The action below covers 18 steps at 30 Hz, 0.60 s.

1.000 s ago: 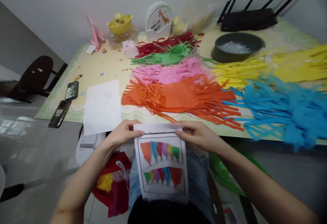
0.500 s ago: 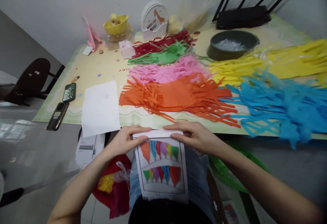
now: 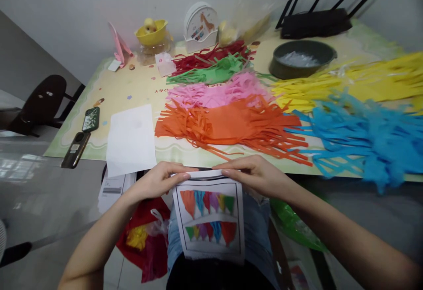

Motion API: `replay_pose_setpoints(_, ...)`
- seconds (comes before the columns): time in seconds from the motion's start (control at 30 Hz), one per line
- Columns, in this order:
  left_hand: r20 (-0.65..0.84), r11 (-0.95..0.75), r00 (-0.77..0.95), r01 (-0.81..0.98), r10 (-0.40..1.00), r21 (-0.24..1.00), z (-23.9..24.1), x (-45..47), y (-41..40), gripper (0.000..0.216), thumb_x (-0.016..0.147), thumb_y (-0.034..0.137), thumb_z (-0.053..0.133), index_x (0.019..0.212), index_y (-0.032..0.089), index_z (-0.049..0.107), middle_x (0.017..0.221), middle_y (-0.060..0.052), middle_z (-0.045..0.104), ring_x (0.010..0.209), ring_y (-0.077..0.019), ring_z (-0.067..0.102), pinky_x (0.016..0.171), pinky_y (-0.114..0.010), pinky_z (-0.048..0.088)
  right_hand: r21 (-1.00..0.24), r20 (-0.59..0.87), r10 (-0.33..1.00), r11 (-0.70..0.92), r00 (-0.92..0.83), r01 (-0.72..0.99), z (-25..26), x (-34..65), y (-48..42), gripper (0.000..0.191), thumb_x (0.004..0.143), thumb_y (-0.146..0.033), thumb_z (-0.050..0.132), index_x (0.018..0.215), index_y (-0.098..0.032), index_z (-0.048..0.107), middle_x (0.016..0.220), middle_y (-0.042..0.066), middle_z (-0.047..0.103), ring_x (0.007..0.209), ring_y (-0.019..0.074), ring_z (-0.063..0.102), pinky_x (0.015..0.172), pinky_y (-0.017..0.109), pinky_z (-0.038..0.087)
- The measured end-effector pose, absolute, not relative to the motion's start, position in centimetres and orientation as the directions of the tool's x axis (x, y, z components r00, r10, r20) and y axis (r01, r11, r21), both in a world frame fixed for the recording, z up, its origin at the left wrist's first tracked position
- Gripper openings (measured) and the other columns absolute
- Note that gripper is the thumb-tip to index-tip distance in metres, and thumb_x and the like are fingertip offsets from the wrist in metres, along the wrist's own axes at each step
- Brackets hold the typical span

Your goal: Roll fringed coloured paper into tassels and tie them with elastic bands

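A white printed sheet (image 3: 209, 219) with two rows of coloured triangular flags lies on my lap, its top edge folded over. My left hand (image 3: 157, 181) pinches the fold at its top left, fingers pressed together along the crease. My right hand (image 3: 254, 174) presses on the fold at the top right, fingers flat and close together. Both hands sit just below the table's near edge. Right behind them on the table lies a pile of orange fringed paper (image 3: 231, 124).
Fringed paper piles cover the table: pink (image 3: 218, 92), green (image 3: 211, 73), red (image 3: 211, 55), yellow (image 3: 350, 83), blue (image 3: 363, 135). A blank white sheet (image 3: 130, 139), a phone (image 3: 90, 119), a dark device (image 3: 74, 149) lie at left. A dark bowl (image 3: 302, 58) stands behind. Bags (image 3: 145, 232) lie on the floor.
The fold at the sheet's top has been pressed flatter and narrower. My fingertips have slid inward along the crease toward each other.
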State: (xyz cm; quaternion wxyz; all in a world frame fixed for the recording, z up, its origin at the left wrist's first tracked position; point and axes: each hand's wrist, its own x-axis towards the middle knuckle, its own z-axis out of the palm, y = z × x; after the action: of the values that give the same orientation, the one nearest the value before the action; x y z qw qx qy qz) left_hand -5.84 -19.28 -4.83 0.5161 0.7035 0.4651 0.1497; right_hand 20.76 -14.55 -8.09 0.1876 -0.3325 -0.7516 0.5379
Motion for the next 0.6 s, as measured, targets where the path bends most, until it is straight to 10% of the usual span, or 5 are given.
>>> replay_pose_setpoints(0.3,-0.239,-0.121,0.586,0.508,0.774,0.853,-4.6,-6.0,-19.9,0.038,0.097,0.034,0.042,0.129,0.024,0.059,0.121,-0.007,0.066,0.11,-0.0196,0.061,0.096,-0.029,0.044,-0.907,-0.039,0.623,0.306,-0.781,0.289,-8.3,21.4,-14.9,0.039,0.093,-0.043,0.049,0.109,-0.019,0.073,0.095,0.009,0.075,0.083,0.0196,0.068,0.072,0.026,0.051)
replay_pose_setpoints(0.5,-0.382,0.02,0.591,0.526,0.71,0.85,-4.6,-6.2,-19.5,0.043,0.097,0.039,0.039,0.136,0.025,0.052,0.117,-0.008,0.065,0.059,-0.0085,0.06,0.061,-0.022,0.049,-0.909,-0.051,0.583,0.309,-0.811,0.279,-7.8,21.7,-14.7,0.039,0.094,-0.043,0.047,0.112,-0.019,0.072,0.097,0.008,0.075,0.085,0.0191,0.068,0.073,0.026,0.05)
replay_pose_setpoints(0.6,-0.297,-0.076,0.608,0.511,0.736,0.856,-4.8,-6.0,-19.6,0.041,0.097,0.037,0.039,0.134,0.025,0.054,0.116,-0.007,0.065,0.083,-0.014,0.064,0.078,-0.025,0.048,-0.905,-0.041,0.581,0.323,-0.813,0.277,-7.8,21.9,-14.7,0.038,0.094,-0.041,0.047,0.112,-0.02,0.073,0.096,0.008,0.075,0.084,0.019,0.068,0.072,0.026,0.05)
